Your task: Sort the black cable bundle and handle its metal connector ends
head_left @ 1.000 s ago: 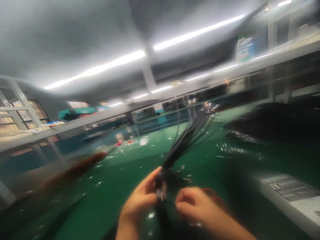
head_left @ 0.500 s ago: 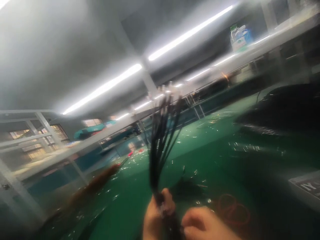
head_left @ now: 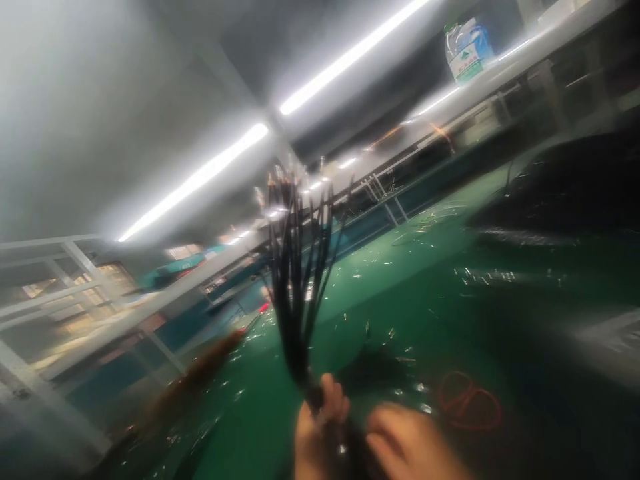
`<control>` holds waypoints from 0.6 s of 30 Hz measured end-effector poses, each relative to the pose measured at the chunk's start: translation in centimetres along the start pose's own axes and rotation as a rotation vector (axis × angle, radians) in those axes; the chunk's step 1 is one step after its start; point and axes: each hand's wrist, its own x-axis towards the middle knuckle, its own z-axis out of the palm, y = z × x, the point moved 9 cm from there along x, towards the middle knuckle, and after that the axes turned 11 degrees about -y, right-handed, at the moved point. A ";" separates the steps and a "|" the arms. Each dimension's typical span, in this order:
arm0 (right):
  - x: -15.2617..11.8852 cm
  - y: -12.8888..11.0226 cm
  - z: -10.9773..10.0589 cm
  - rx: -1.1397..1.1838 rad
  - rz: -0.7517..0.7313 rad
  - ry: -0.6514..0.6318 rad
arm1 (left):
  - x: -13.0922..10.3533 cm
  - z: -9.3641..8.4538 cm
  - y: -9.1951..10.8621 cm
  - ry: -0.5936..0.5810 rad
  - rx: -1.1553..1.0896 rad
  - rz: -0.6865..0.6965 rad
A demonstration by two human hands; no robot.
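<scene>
My left hand (head_left: 323, 427) is closed round a bundle of black wires (head_left: 295, 287) near the bottom of the view. The wires stand up from the fist and fan out, their tips bright and coppery or silvery. Below the fist the dark bundle carries on, partly hidden. My right hand (head_left: 407, 443) is beside it to the right, thumb and fingers curled together against the bundle's lower part. Motion blur hides what those fingers pinch.
Under the hands lies a shiny green work surface (head_left: 350, 320). A loop of red cord (head_left: 470, 403) rests on it at the right, with a large dark pile (head_left: 565, 193) behind. Water bottles (head_left: 465, 53) stand on a high shelf. A white frame (head_left: 75, 273) rises at left.
The wire tips have swung left and spread wider apart. Both hands stay close together at the bottom, and the whole view has shifted slightly.
</scene>
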 end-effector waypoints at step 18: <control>-0.6 0.5 0.0 0.468 -0.037 -0.252 | -0.2 2.7 0.7 -0.500 -0.030 0.101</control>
